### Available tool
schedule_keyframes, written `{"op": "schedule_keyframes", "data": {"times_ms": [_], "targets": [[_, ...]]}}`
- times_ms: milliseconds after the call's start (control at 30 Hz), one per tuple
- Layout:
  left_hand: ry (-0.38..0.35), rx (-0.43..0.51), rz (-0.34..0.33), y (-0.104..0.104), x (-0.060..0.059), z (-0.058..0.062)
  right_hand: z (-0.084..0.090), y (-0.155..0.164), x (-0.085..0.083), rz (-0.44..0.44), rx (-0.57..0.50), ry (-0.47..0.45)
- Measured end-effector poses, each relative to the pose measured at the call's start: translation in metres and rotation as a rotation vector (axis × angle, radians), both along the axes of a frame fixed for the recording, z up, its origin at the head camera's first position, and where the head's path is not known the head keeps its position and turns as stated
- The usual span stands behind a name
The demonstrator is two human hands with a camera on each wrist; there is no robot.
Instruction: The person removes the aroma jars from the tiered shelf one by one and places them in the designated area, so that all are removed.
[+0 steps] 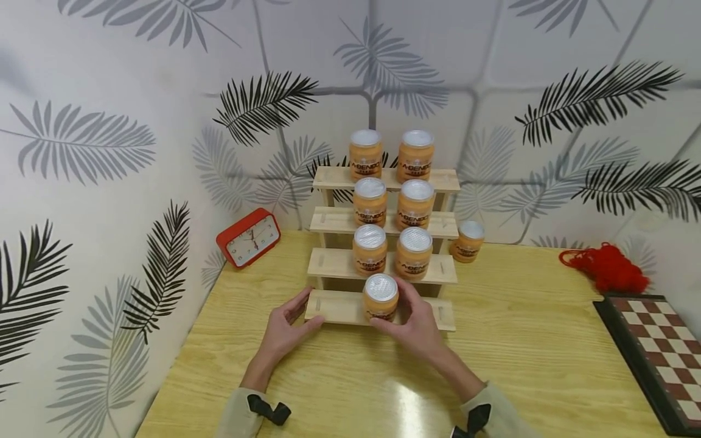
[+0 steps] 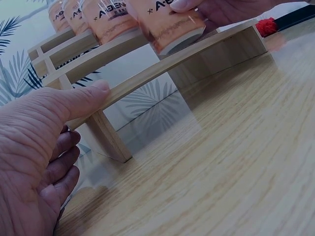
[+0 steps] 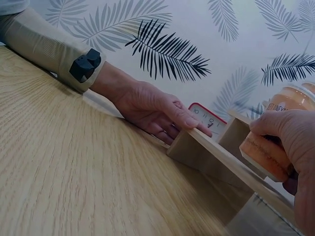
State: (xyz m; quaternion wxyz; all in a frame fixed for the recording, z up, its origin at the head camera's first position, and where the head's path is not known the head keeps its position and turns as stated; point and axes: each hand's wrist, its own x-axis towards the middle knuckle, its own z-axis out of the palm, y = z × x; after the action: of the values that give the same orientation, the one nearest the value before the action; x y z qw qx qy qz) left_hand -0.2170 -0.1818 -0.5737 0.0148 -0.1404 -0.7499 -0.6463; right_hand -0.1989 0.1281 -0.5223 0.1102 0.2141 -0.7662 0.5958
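Note:
A stepped wooden shelf rack [image 1: 334,304] with several levels stands on the table, bearing orange jars with silvery lids. My right hand [image 1: 418,325] grips a single orange jar [image 1: 381,298] at the lowest level, thumb in front and fingers at its right side. Whether that jar's base fully rests on the plank, I cannot tell. At the lowest plank's left end, my left hand [image 1: 285,331] holds the rack; in the left wrist view its thumb [image 2: 91,96] lies on the plank while the other fingers curl beneath. Paired jars [image 1: 370,249] occupy the three upper levels.
Another orange jar [image 1: 467,241] stands on the table right of the rack. A red alarm clock [image 1: 249,237] is at the back left. Farther right lie a red corded bundle [image 1: 619,271] and a checkered board [image 1: 657,353]. The leaf-patterned wall [image 1: 465,115] rises behind.

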Motion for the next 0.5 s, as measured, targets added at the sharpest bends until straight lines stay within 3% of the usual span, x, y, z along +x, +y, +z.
{"op": "schedule_keyframes", "data": {"times_ms": [500], "targets": [[-0.010, 0.000, 0.000, 0.001, 0.000, 0.001, 0.012, 0.044, 0.019, -0.103, 0.039, 0.013]]}}
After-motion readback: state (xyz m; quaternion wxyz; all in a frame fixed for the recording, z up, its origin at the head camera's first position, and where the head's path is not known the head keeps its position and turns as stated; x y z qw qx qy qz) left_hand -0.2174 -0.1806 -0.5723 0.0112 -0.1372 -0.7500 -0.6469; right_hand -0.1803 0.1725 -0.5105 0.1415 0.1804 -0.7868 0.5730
